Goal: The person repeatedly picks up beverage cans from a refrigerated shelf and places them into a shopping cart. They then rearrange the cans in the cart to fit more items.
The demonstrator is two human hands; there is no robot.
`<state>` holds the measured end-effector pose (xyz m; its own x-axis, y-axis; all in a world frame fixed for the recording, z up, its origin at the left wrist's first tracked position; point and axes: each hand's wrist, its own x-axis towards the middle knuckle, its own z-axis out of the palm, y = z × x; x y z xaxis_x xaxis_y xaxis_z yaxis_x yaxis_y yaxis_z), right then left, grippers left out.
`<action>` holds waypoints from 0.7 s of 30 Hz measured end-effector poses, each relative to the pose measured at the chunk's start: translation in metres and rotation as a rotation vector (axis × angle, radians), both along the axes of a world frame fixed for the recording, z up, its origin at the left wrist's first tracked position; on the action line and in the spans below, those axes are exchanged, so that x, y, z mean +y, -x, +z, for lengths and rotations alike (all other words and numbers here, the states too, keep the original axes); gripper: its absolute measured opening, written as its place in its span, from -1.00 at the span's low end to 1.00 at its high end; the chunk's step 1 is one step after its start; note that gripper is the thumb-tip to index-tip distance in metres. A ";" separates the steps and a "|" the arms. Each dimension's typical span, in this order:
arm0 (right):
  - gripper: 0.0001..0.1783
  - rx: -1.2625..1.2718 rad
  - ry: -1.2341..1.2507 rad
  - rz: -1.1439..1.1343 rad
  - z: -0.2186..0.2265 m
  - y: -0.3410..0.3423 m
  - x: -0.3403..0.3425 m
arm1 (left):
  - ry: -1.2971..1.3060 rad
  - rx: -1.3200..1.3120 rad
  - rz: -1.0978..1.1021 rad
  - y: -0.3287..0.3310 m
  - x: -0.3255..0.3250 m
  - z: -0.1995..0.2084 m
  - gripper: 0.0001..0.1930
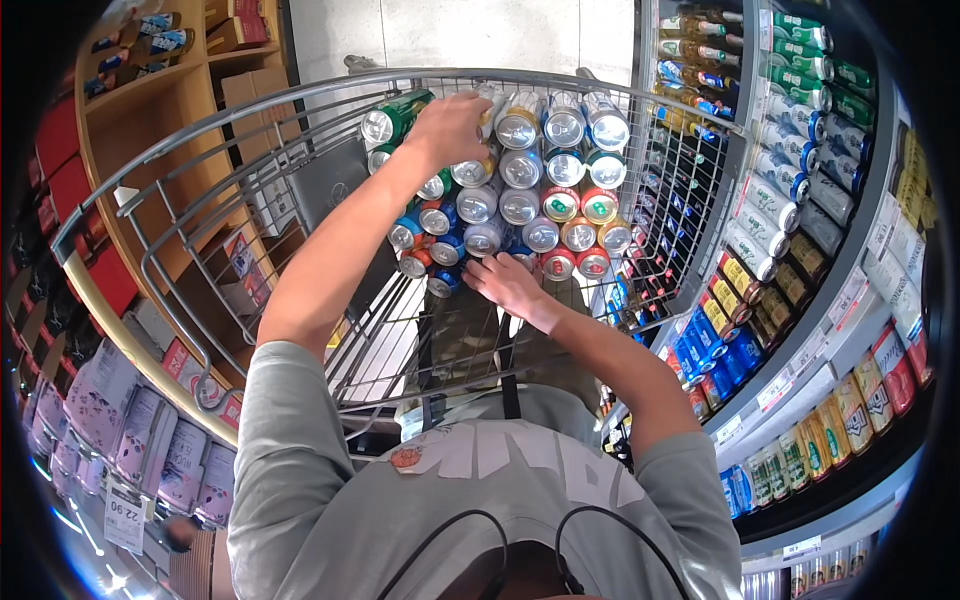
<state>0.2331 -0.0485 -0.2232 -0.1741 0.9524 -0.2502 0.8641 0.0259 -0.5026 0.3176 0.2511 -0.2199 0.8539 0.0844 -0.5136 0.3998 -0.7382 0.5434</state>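
Observation:
Many drink cans [520, 168] stand packed in rows in a wire shopping cart [700, 200], their metal tops facing up. My left hand [450, 130] reaches over the far left rows, its fingers curled round a silver can [488, 118]. Beside it a green can [393, 122] lies tilted, its end toward me. My right hand [510, 290] is at the near edge of the block, fingers spread and touching the nearest cans. Blue and orange cans [432, 250] fill the near left corner. Red-rimmed cans [575, 264] sit to the right of my right hand.
A grey panel [340, 190] stands inside the cart at the left. Shelves of cans and bottles [790, 150] run along the right. Wooden shelving [140, 110] and purple packages [150, 430] are on the left. Pale floor tiles [460, 35] lie beyond the cart.

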 end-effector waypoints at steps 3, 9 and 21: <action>-0.59 -0.016 0.002 0.024 0.004 -0.003 0.002 | 0.058 0.033 -0.019 -0.005 0.003 0.008 -0.27; -0.61 0.004 -0.035 0.015 -0.003 -0.005 -0.002 | 0.042 -0.068 -0.053 -0.004 0.003 0.002 -0.25; -0.61 0.050 -0.022 0.032 0.004 -0.014 -0.003 | 0.046 0.006 -0.061 -0.010 0.005 0.001 -0.24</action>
